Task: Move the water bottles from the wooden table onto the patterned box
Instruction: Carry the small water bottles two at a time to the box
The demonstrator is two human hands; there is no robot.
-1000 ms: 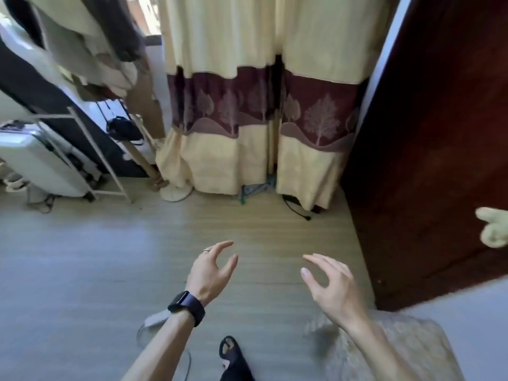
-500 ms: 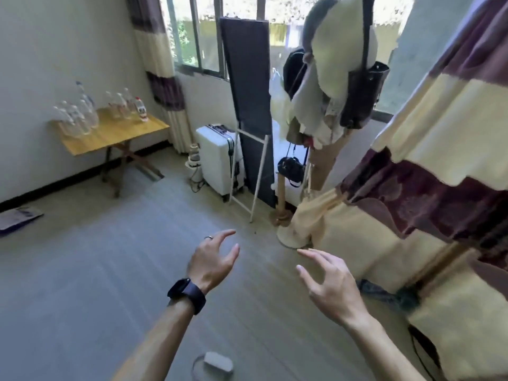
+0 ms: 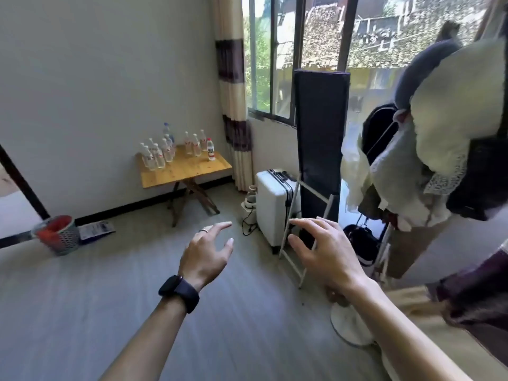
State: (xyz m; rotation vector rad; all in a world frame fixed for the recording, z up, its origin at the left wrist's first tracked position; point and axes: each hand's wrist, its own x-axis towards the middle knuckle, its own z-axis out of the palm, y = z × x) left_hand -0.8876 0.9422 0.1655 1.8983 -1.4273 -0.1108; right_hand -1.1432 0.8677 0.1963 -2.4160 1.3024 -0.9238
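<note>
"Okay, hands?"
"Left hand (image 3: 204, 254) and right hand (image 3: 327, 257) are both out front, fingers spread loose, holding nothing. Black smartwatch (image 3: 180, 292) on the left wrist."
"Progress?"
"Fetch step, I'd say. Plenty of clear plastic water bottles (image 3: 165, 152) stand upright on the light wooden folding table (image 3: 187, 171), well apart from the hands, against the far wall. Patterned box isn't in view, so can't tell how many are done."
"Edges?"
"One red-capped bottle (image 3: 210, 149) stands near the table's right edge. The rest crowd its back and left, likely easy to knock."
"Room?"
"A wide stretch of grey plank floor (image 3: 110, 298) lies before the table. White hard-shell suitcase (image 3: 272, 204) is right of the table, grey mesh basket (image 3: 56, 233) left of it, both off the straight path."
</note>
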